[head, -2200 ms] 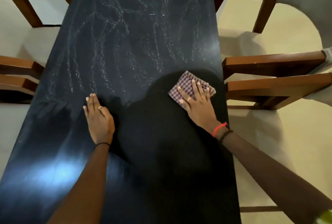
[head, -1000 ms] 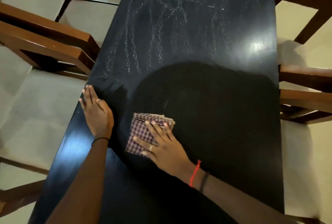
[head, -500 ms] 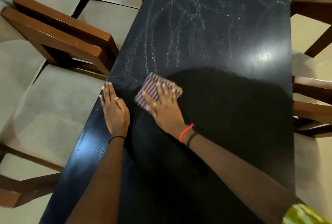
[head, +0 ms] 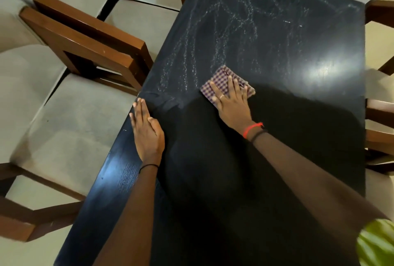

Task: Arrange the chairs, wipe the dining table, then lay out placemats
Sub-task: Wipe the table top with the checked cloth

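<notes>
My right grip (head: 231, 103) lay flat, fingers straight and slightly spread, pressing down on the folded checked cloth (head: 217, 80) just above the middle of the frame. It was not curled round the cloth. A ring (head: 222, 96) showed on one finger, and a red thread (head: 252, 128) and a thin black band (head: 259, 134) circled the wrist. My left grip (head: 147, 131) was also flat, fingers straight and together, resting on the dark tabletop (head: 277, 169) close to its left edge, with a black band (head: 148, 166) at the wrist. The two were apart, the left lower and further left.

The cloth sat where a dark patch of the tabletop met pale, chalky streaks (head: 234, 31) that covered the upper part. A bright glare (head: 322, 69) shone to the right of the cloth. A bit of green sleeve (head: 375, 244) showed at the lower right corner.

At the left, a wooden chair with a pale cushioned seat (head: 74, 120) stood against the tabletop's edge, and a second chair (head: 145, 22) stood beyond it at the upper left. Brown wooden chair frames (head: 379, 137) lined the right edge of the frame.
</notes>
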